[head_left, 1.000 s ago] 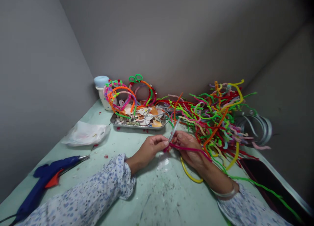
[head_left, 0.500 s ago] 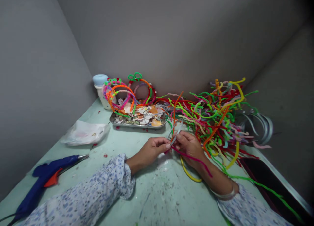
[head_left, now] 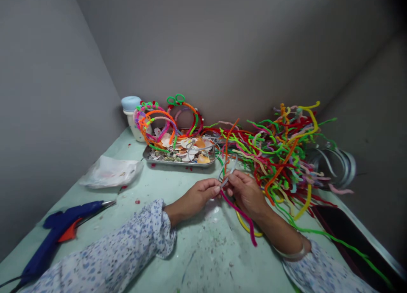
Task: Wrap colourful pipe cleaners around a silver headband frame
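Note:
Close together over the middle of the table, my two hands hold a thin grey headband (head_left: 226, 179). My left hand (head_left: 205, 193) pinches its near end between thumb and fingers, where a magenta pipe cleaner (head_left: 239, 211) meets it. The loose length of the pipe cleaner hangs down toward the right, below my right hand (head_left: 246, 192). The fingers of my right hand are closed on the band a little farther along. A yellow pipe cleaner (head_left: 244, 225) lies on the table under the magenta one.
Behind is a metal tray (head_left: 181, 162) of shells with decorated headbands (head_left: 159, 115), beside a lidded cup (head_left: 131, 104). A pipe cleaner pile (head_left: 273, 144), grey bands (head_left: 345, 166) and a dark phone (head_left: 352, 242) are right; a plastic bag (head_left: 110, 173) and blue glue gun (head_left: 57, 229) left.
The magenta pipe cleaner's loose end has swung down and to the left, away from my right wrist. Both hands stay at nearly the same place.

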Action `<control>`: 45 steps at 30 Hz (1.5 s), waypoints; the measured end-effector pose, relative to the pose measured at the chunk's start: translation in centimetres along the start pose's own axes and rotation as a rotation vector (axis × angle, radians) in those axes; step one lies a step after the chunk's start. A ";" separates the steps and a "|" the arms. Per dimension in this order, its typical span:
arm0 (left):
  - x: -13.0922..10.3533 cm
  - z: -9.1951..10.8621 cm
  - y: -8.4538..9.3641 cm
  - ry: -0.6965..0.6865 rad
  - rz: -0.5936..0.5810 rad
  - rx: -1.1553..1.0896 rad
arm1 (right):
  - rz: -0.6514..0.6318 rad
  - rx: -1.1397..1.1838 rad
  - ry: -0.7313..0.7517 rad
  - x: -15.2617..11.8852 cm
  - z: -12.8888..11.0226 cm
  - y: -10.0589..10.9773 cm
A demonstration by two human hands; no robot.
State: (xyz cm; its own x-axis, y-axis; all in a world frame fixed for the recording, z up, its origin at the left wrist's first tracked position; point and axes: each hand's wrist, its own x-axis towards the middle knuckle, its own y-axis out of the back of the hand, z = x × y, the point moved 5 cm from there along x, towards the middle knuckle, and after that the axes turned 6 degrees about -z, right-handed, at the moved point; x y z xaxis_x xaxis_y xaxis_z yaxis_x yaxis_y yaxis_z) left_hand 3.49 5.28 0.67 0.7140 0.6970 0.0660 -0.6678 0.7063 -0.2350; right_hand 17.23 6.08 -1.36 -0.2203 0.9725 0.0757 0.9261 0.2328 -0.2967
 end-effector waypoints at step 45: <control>-1.1 1.2 0.9 -0.078 0.435 0.372 | 0.064 -0.027 0.030 -0.2 -0.4 0.0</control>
State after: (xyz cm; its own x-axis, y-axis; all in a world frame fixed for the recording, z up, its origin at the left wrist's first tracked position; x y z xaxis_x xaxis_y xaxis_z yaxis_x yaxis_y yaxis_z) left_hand 1.88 5.26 1.53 0.3488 0.9302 0.1144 -0.9356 0.3386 0.0997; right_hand 17.36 5.87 -1.03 -0.1515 0.9847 0.0861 0.9460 0.1697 -0.2762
